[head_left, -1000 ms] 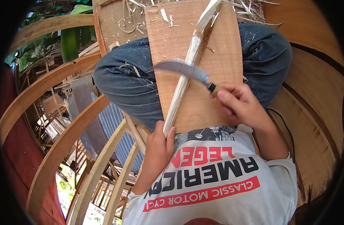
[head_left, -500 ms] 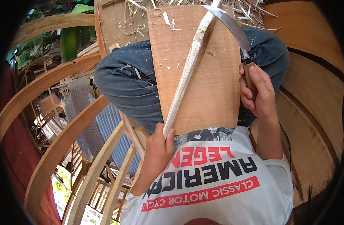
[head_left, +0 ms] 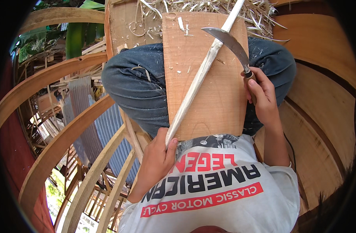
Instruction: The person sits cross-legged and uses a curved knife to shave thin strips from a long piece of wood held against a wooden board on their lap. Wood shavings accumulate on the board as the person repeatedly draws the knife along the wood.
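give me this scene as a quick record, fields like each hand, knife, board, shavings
left hand: grips near end of pale wooden stick
right hand: holds curved knife
knife: blade crosses over stick in view; contact unclear
board: beneath stick, across legs in blue jeans
shavings: heaped beyond board's far edge; few bits on board

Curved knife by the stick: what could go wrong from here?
The curved knife could catch on the bump in the stick and jump. The stick, held at its near end by the left hand, might roll or swing on the board. A slip of the right hand could bring the curved knife toward the jeans beside the board.
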